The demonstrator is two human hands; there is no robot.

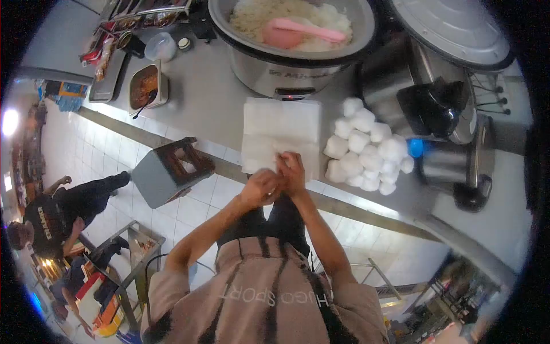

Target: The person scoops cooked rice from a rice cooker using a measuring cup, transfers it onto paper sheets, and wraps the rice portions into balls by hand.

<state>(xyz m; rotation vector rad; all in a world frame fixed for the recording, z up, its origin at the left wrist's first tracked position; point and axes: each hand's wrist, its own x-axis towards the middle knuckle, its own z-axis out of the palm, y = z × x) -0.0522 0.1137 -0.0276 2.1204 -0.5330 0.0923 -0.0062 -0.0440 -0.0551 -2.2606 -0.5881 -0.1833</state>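
Observation:
My left hand [262, 187] and my right hand [291, 172] are close together over the front edge of the counter, fingers pinched inward. Whatever lies between the fingertips is too small and blurred to make out. Just beyond them, white paper sheets [281, 117] lie spread out, with a crease across the middle. To the right of the paper is a heap of several white wrapped bundles [366, 146]. Behind the paper stands a large rice cooker [275, 77], its pot full of cooked rice [246, 17]. A pink rice paddle [309, 31] rests on the rice.
A metal container of sauce [146, 86] with a black-handled spoon stands at left, near a clear tub [160, 47]. Steel pots [389, 74] and a big lid [452, 28] crowd the right. A grey stool [163, 175] stands on the floor; people [51, 221] are further left.

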